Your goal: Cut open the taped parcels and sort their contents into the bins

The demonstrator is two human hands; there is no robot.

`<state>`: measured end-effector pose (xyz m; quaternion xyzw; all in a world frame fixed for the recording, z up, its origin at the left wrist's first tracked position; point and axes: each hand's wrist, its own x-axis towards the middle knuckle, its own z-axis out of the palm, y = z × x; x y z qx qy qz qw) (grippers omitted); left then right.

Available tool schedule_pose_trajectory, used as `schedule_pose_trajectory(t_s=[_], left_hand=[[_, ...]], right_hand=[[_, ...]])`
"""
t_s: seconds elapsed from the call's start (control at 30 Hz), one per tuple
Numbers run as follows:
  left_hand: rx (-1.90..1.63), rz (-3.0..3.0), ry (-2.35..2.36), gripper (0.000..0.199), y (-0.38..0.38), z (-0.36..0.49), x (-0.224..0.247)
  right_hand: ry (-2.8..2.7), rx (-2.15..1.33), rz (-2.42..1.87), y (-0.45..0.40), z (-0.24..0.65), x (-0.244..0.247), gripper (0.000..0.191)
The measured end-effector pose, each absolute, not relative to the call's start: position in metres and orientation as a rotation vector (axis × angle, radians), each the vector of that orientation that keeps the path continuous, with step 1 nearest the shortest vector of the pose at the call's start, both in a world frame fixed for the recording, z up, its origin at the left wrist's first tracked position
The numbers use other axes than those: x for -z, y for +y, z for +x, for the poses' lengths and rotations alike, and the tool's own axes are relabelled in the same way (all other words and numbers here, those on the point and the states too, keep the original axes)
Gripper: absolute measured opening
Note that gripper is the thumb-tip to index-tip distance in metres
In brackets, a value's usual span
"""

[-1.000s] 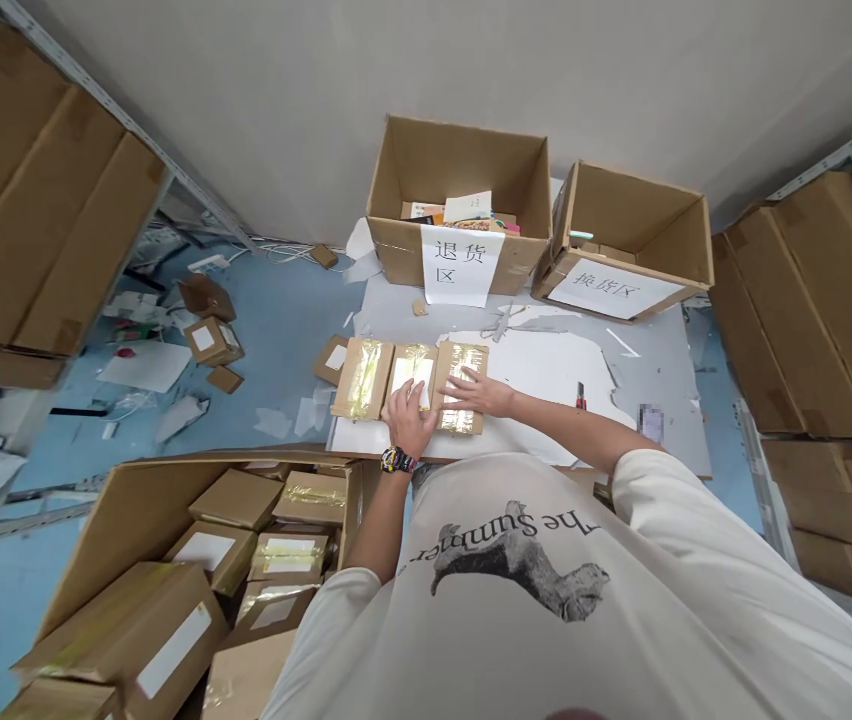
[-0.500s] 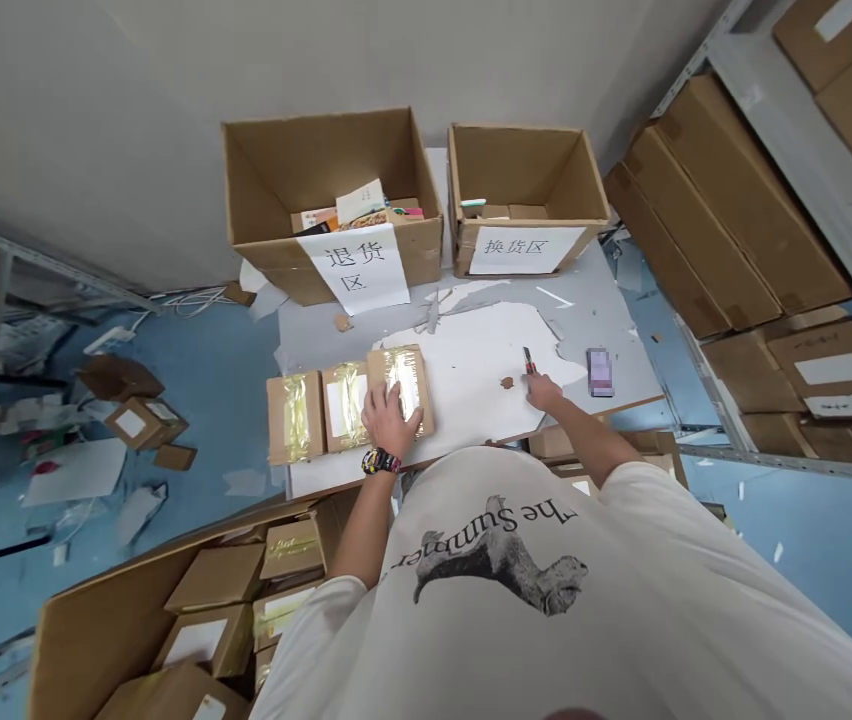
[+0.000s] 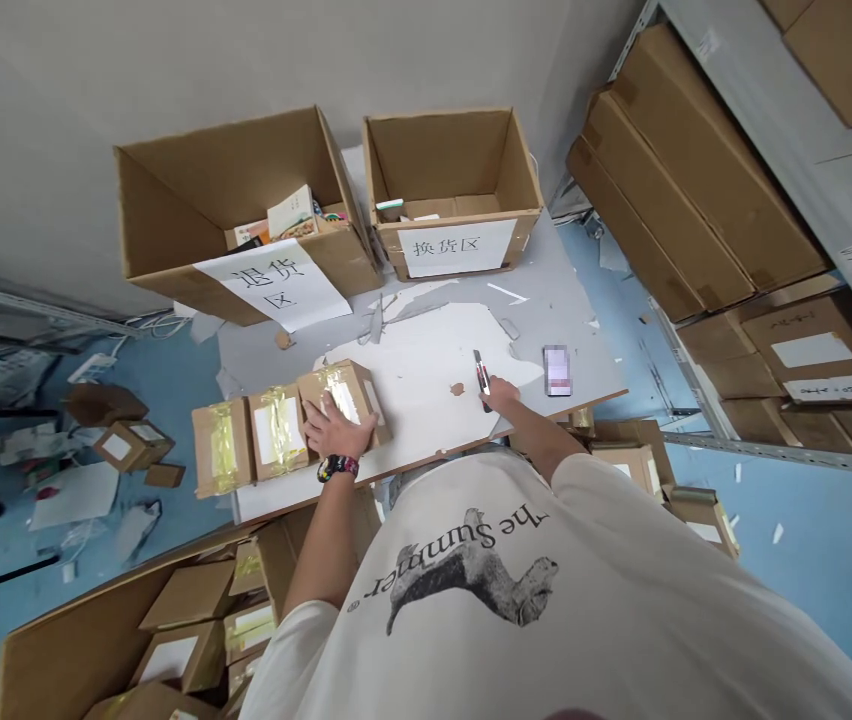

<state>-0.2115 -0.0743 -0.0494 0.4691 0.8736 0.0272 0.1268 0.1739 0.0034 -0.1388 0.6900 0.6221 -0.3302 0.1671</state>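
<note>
Head view: at eight o'clock, my open left hand (image 3: 338,432) lies flat on a taped carton (image 3: 343,393); at four, my right hand (image 3: 501,395) grips a utility knife (image 3: 481,376).

a stockroom, seen looking down past my own chest: a bare grey-white wall (image 3: 171,60) rises behind my bench (image 3: 576,350), its grey top partly covered by torn white sheeting (image 3: 426,345). blue painted floor (image 3: 793,590) spreads either side, dotted with white paper scraps (image 3: 777,533). steel shelving (image 3: 763,130) at right carries rows of brown cartons (image 3: 696,180). at left, a metal rack rail (image 3: 36,322) runs above a white power strip (image 3: 92,368) and loose cables (image 3: 160,325) on the floor. the light is even and soft.
</note>
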Motion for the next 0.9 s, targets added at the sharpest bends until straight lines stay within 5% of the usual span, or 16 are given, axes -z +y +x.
schedule_pose_trajectory(t_s=[0.37,0.9], left_hand=[[-0.078,1.534,2.384,0.126,-0.080,-0.197,0.047],[-0.008,2.384,1.309,0.124,-0.006,-0.169,0.043]], right_hand=[[1.642,1.125,2.042,0.000,0.193,0.149,0.039],[1.494,1.159,2.249,-0.018,0.195,0.139,0.018]])
